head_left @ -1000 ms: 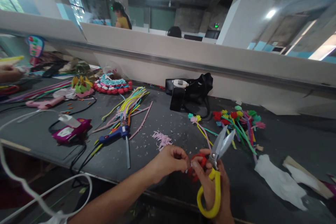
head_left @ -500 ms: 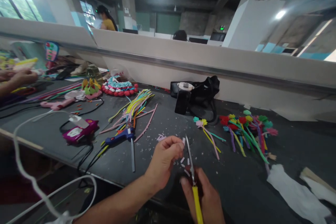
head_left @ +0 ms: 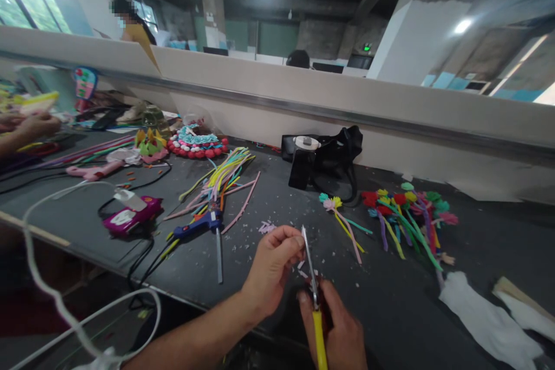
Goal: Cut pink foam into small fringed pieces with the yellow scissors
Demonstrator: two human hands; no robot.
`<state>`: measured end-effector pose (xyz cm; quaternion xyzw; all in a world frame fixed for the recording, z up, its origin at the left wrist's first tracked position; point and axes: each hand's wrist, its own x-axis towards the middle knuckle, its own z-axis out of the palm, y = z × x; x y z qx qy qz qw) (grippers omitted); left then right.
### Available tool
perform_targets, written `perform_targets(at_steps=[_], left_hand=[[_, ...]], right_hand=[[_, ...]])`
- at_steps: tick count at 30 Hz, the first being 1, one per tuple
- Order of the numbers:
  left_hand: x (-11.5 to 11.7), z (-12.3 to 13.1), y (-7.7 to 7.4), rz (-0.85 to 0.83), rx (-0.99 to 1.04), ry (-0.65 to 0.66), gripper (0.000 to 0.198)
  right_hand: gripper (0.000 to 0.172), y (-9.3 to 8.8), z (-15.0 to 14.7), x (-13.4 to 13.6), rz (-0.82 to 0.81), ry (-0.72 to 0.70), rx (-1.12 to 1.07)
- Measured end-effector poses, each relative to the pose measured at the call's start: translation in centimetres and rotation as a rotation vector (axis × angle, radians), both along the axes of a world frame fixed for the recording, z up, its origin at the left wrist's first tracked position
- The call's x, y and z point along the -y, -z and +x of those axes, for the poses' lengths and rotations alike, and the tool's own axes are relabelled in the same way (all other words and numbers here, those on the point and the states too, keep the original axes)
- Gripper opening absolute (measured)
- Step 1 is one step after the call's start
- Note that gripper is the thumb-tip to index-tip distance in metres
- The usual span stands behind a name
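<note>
My right hand (head_left: 336,324) grips yellow-handled scissors (head_left: 313,295), their blades seen edge-on and pointing up and away. My left hand (head_left: 273,269) is pinched just left of the blades, holding something small I cannot make out at its fingertips. Small pale snippets (head_left: 310,272) lie on the dark table under the blades. Both hands hover over the near edge of the table (head_left: 260,231).
A blue glue gun (head_left: 197,224) and loose pipe cleaners (head_left: 221,176) lie to the left, a magenta glue gun (head_left: 130,217) further left. Finished pipe-cleaner flowers (head_left: 403,214) lie right, white cloth (head_left: 485,315) beyond. A black bag (head_left: 325,156) sits behind. Another person's hand (head_left: 37,126) works far left.
The scissors turned from flat and open to edge-on, and dropped lower. The red piece held a second ago is gone from view. The view swung slightly left.
</note>
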<state>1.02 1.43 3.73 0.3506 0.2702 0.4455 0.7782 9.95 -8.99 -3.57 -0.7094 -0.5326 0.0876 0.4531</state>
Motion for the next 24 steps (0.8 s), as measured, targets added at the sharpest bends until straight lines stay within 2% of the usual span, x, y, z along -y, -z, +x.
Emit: perform_targets(at_steps=[15,24], left_hand=[[0.04,-0.08,-0.02,0.032,-0.01,-0.007,0.01],[0.1,-0.12,-0.13,0.051,-0.039,-0.006,0.01]], right_hand=[[0.044,0.2,-0.03,0.03,0.011,0.041,0.093],[0.037,-0.36,-0.09,-0.23,0.05,0.03,0.112]])
